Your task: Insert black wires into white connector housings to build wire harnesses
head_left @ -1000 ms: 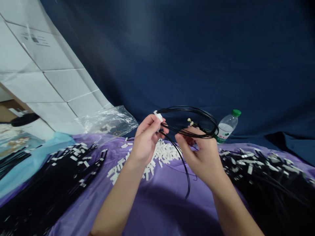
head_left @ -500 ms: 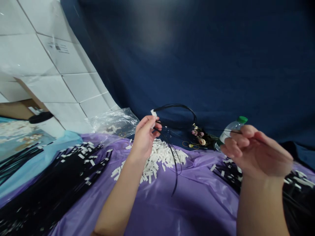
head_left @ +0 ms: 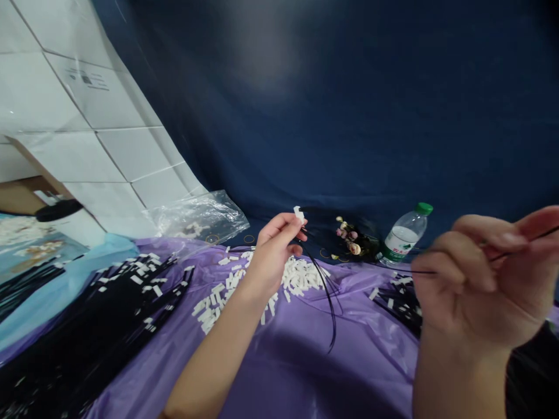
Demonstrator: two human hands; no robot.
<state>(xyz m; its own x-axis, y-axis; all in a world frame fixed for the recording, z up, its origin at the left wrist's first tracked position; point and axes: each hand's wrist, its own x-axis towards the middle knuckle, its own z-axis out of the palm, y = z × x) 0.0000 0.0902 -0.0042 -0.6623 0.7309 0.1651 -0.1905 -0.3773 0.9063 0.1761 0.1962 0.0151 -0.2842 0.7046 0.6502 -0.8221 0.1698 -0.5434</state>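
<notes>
**Cord drawn out tight between two hands**

Head view: the left hand (head_left: 273,247) sits near the middle of the frame, thumb and forefinger pinched on a small white tag (head_left: 299,213) at the end of a bundle of thin black cords (head_left: 325,291), whose loose tails hang down toward 6 o'clock over the purple sheet (head_left: 305,372) covering the worktop. The right hand (head_left: 484,279) is raised at 3 o'clock, close to the camera and blurred, fingers curled and pinched on one black strand that runs back toward the left hand.

A second ago the two hands were close together, working a coiled loop of cord. Half a second ago the right hand had begun to swing out to 3 o'clock. Now the loop is gone and the strand looks pulled nearly straight, so the coil appears to have been drawn open.

Below the left hand lies a heap of white tags (head_left: 297,279). Piles of tagged black cords (head_left: 109,314) lie at 9 o'clock. A water bottle (head_left: 404,235) stands at 2 o'clock, just beside a small flower sprig (head_left: 349,238), and a clear plastic bag (head_left: 196,218) lies at 10 o'clock.
</notes>
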